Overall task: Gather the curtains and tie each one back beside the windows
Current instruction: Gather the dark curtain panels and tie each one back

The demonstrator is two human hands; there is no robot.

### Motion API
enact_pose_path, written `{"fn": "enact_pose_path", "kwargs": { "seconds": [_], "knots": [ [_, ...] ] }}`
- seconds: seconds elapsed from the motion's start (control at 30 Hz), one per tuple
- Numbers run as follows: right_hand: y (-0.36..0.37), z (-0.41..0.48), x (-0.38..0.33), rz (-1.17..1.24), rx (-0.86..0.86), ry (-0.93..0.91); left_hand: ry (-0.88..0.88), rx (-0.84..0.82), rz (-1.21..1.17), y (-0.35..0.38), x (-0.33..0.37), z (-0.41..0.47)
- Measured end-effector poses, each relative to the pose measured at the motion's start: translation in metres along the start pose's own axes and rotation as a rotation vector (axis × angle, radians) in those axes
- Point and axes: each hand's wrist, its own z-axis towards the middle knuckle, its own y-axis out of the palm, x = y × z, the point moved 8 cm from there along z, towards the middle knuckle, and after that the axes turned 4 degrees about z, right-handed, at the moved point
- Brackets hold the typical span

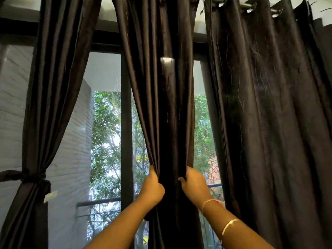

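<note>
Both hands are bunching up the middle curtain (pixel 165 114) in front of the window (pixel 106 123): left hand (pixel 152 187) grips its left edge, right hand (pixel 195 184) its right. Left curtain (pixel 45 105) is already tied back.

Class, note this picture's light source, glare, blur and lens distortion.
Head view: daylight from behind leaves the dark brown satin middle curtain backlit, nearly black; a blown-out white patch sits among its upper folds; the right hand gripping it is slightly blurred; the black window frame has splayed uprights, wide-angle distortion.
</note>
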Motion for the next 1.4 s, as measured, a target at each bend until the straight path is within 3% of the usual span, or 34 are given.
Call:
{"fn": "enact_pose_path", "kwargs": {
  "seconds": [0.17,0.3,0.57,0.7,0.8,0.87,0.93,1.0,1.07,1.23,1.4],
  "knots": [
    [0.036,-0.012,-0.036,0.075,-0.146,-0.205,0.049,-0.055,-0.024,0.009,0.003,0.005],
    [0.047,-0.014,-0.038,0.096,-0.181,-0.227,0.085,-0.092,-0.104,0.008,0.001,0.006],
    [0.062,-0.015,-0.04,0.113,-0.31,-0.204,-0.017,0.017,-0.474,0.001,-0.012,0.002],
    [0.067,-0.016,-0.049,0.269,-0.478,-0.179,0.034,0.201,-0.212,-0.012,-0.008,-0.002],
    [0.063,-0.017,-0.047,0.555,-0.667,0.017,-0.003,0.235,-0.065,-0.017,-0.006,0.001],
    [0.054,-0.012,-0.044,0.758,-0.695,0.2,0.0,0.219,0.075,-0.018,-0.009,0.002],
    [0.04,-0.001,-0.044,0.883,-0.595,0.285,0.046,0.193,0.123,-0.017,-0.009,-0.001],
    [0.025,0.013,-0.054,0.869,-0.391,0.223,0.117,0.15,0.084,-0.011,-0.003,-0.006],
    [0.02,0.02,-0.074,0.708,-0.256,0.122,0.137,0.128,0.057,-0.003,0.005,-0.01],
    [0.014,0.031,-0.086,0.21,0.058,0.123,0.147,0.067,0.083,0.007,0.014,-0.011],
    [-0.03,0.038,-0.043,0.318,0.222,0.208,0.333,0.007,0.056,0.022,0.053,-0.009]
  ]
}}
